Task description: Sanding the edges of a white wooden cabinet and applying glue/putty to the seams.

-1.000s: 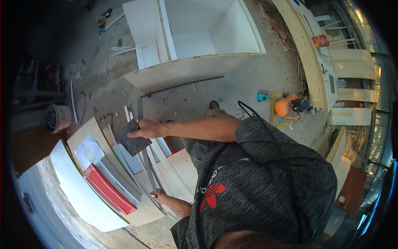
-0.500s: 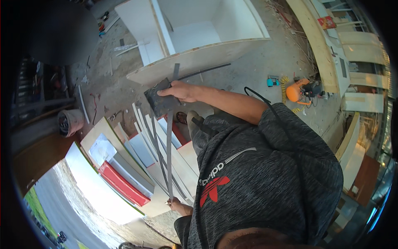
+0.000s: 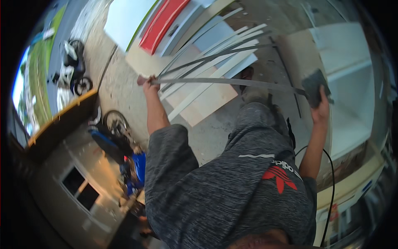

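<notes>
Two hands share one long grey strip (image 3: 232,81), which spans the middle of the view above the concrete floor (image 3: 124,83).

At its left end the left hand (image 3: 146,81) is closed in a fist around the strip's tip, arm stretched out. Past that hand, on the floor, lies a loose fan of similar pale strips (image 3: 215,45) on a tan board (image 3: 207,103), with a red panel (image 3: 163,20) and white panels beyond them. The held strip runs clear above that pile and does not appear to touch it.

At the right end the right hand (image 3: 320,108) has its fingers wrapped around a dark grey pad (image 3: 316,86), which is folded around the strip. Whether the pad presses both faces cannot be told. A white cabinet (image 3: 348,62) stands just behind this hand, and a black cable (image 3: 327,195) hangs beside the right forearm.

The work looks like rubbing the strip down along its length. To do that well, the left fist should hold the tip hard and pull it taut so the thin strip does not sag or whip. The pad should be pinched evenly and run in long, straight strokes. Both arms should stay high enough that the strip clears the pile, and the right elbow should stay away from the cable.
</notes>
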`<state>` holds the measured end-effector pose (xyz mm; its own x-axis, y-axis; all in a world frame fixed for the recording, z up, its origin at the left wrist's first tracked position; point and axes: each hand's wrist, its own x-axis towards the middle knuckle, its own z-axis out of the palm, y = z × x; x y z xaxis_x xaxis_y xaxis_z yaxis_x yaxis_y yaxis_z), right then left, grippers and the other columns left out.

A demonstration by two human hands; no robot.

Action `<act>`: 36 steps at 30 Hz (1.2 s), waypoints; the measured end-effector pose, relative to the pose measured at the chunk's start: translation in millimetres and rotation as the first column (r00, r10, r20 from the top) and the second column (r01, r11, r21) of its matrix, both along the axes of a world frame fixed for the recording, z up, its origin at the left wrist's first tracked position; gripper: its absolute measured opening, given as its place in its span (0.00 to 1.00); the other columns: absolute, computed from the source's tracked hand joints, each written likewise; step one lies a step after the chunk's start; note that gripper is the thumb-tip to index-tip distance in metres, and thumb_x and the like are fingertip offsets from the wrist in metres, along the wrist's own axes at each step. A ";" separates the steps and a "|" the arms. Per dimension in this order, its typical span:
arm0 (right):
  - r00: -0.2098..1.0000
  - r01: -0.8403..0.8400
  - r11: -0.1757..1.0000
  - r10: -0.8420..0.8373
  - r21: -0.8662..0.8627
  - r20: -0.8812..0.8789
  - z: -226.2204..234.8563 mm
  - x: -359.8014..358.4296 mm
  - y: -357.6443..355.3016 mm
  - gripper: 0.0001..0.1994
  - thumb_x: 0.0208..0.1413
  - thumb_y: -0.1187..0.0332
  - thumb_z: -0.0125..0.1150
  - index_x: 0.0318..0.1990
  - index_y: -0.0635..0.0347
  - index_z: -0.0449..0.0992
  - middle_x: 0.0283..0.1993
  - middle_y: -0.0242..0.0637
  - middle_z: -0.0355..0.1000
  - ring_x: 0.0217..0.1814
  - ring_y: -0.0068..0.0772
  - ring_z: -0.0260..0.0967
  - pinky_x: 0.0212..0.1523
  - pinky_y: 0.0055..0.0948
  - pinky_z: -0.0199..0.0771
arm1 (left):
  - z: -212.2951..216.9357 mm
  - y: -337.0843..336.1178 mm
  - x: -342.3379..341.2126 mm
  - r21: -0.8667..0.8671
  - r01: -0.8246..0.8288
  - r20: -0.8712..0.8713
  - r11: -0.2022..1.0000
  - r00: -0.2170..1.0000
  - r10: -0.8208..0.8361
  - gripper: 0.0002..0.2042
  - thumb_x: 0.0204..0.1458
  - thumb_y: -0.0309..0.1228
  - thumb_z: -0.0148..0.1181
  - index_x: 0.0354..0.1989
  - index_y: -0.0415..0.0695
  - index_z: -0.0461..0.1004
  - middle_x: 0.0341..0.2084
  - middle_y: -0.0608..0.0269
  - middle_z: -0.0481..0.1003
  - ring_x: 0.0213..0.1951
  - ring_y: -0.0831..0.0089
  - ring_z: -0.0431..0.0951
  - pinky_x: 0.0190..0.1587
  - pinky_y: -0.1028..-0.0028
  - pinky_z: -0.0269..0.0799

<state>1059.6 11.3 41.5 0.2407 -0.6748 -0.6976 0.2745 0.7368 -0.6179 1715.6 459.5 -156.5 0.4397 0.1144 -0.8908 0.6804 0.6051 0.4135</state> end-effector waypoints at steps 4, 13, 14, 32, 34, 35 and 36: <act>0.999 0.038 0.999 -0.038 -0.008 -0.001 -5.2 -49.1 -27.1 0.20 0.67 0.61 0.56 0.60 0.65 0.69 0.58 0.46 0.73 0.58 0.43 0.73 0.60 0.44 0.73 | 8.4 7.0 5.4 0.188 -0.009 0.180 0.982 0.983 -0.025 0.16 0.61 0.40 0.48 0.49 0.41 0.73 0.47 0.55 0.77 0.50 0.54 0.78 0.62 0.45 0.61; 0.994 0.113 0.992 -0.113 -0.050 -0.001 13.6 -55.6 -46.9 0.20 0.66 0.61 0.56 0.60 0.63 0.68 0.57 0.47 0.73 0.57 0.48 0.73 0.60 0.51 0.74 | -31.5 -166.9 -240.7 -0.487 0.246 -0.210 0.838 0.898 -0.386 0.74 0.34 0.70 0.68 0.72 0.44 0.16 0.74 0.44 0.23 0.74 0.37 0.31 0.69 0.33 0.26; 0.987 0.146 0.989 -0.143 -0.035 0.067 14.7 -62.4 -41.9 0.19 0.66 0.62 0.57 0.59 0.62 0.69 0.57 0.46 0.74 0.57 0.46 0.74 0.60 0.51 0.74 | -28.2 -206.5 -273.8 -0.486 0.305 -0.243 0.819 0.853 -0.461 0.72 0.36 0.68 0.68 0.72 0.44 0.16 0.74 0.44 0.23 0.73 0.35 0.33 0.68 0.31 0.29; 0.452 0.868 0.376 -0.869 -0.325 0.201 -60.7 -396.3 70.6 0.18 0.64 0.63 0.59 0.56 0.63 0.72 0.54 0.41 0.76 0.54 0.38 0.76 0.58 0.37 0.76 | 36.9 -504.5 -426.3 -0.120 0.990 0.503 -0.073 -0.003 -0.864 0.14 0.61 0.40 0.59 0.52 0.49 0.76 0.39 0.64 0.77 0.43 0.67 0.75 0.44 0.66 0.70; 0.310 0.921 0.231 -0.923 -0.315 0.229 -103.7 -425.9 72.3 0.19 0.61 0.60 0.63 0.56 0.61 0.73 0.52 0.39 0.77 0.53 0.36 0.76 0.54 0.35 0.75 | 26.4 -539.3 -457.2 -0.156 0.980 0.455 -0.121 -0.038 -0.890 0.14 0.62 0.41 0.59 0.50 0.48 0.76 0.35 0.63 0.77 0.37 0.67 0.77 0.39 0.69 0.73; 0.271 0.933 0.200 -0.938 -0.300 0.217 -121.8 -433.6 74.3 0.19 0.61 0.60 0.63 0.56 0.61 0.73 0.52 0.39 0.77 0.53 0.36 0.76 0.54 0.35 0.75 | 19.1 -553.5 -462.2 -0.146 0.977 0.440 -0.157 -0.078 -0.895 0.14 0.62 0.41 0.59 0.50 0.48 0.76 0.35 0.63 0.77 0.37 0.67 0.77 0.39 0.69 0.73; 0.191 0.961 0.149 -0.966 -0.233 0.172 -136.6 -441.4 76.8 0.20 0.60 0.59 0.65 0.56 0.58 0.73 0.50 0.36 0.77 0.50 0.34 0.76 0.51 0.34 0.73 | 9.8 -572.0 -462.3 -0.160 0.981 0.366 -0.112 -0.046 -0.929 0.14 0.62 0.41 0.59 0.50 0.48 0.76 0.33 0.63 0.77 0.35 0.66 0.77 0.38 0.69 0.74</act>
